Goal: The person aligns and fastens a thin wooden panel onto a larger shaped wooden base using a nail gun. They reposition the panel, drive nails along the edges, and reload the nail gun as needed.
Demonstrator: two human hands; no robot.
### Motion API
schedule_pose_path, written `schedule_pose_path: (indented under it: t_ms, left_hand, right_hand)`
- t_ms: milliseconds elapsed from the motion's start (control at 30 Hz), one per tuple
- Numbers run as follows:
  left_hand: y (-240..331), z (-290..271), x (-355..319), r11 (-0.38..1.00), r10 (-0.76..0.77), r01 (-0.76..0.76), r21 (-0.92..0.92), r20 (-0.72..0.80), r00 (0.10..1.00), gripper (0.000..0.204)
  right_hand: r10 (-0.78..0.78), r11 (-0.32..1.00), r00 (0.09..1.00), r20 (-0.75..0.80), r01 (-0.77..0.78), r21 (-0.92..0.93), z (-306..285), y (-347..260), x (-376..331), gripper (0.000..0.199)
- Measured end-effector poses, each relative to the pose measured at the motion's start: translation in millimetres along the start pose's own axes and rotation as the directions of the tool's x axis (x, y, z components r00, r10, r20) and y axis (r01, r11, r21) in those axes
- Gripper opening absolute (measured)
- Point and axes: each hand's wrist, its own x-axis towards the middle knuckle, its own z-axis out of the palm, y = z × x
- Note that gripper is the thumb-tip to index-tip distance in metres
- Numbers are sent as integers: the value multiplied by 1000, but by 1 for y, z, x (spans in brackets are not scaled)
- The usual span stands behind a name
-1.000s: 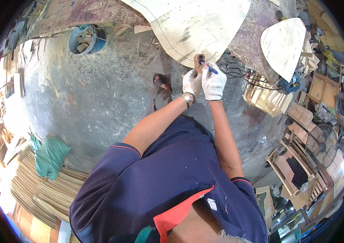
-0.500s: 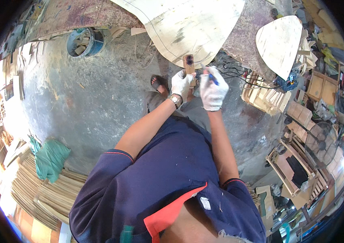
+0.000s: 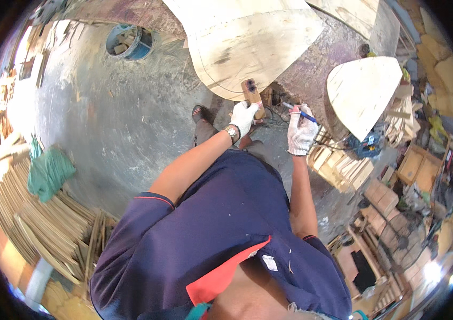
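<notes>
In my gloved left hand [image 3: 243,118] is a small brown wooden block [image 3: 251,91] with two dark round marks near its far end. My fingers close around its near part, and its far end overlaps the rounded edge of a pale plywood sheet [image 3: 248,50]. A curved line runs along that edge. My right hand [image 3: 302,134], gloved too, grips a blue pen [image 3: 306,116], its tip pointing left toward the block but apart from it and from the sheet.
The sheet lies on a stained worktable [image 3: 312,64], beside a second pointed plywood piece [image 3: 364,88]. Wood strips [image 3: 344,165] and cables sit below on the right. A blue bucket [image 3: 140,47] of offcuts, a green bag [image 3: 50,173] and stacked slats [image 3: 34,213] are on the left.
My right hand has moved right, away from the block, with the pen still in it. The block, held in my left hand, now slants more. The whole view has shifted.
</notes>
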Motion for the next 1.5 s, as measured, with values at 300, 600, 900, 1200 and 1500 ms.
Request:
schedule_pose_path:
  t_ms: [300,600,900,1200,1500]
  left_hand:
    - [-29,11,23,957,209,-161,241,-188,960,26]
    - [-40,17,34,977,198,-207,-44,-157,967,25]
    - [-38,24,36,987,151,-160,-35,-176,973,29]
    - [-34,26,37,983,169,-179,-31,-205,964,25]
    - [-32,23,34,981,135,-150,-127,-121,983,30]
  right_hand:
    - [-54,950,937,344,-58,306,16,36,56,13]
    - [-367,926,821,438,279,253,46,51,94,15]
    - [-241,947,862,447,108,301,56,65,98,13]
    - [-377,926,810,450,309,218,47,60,99,20]
    - [-371,928,796,479,340,153,55,58,90,24]
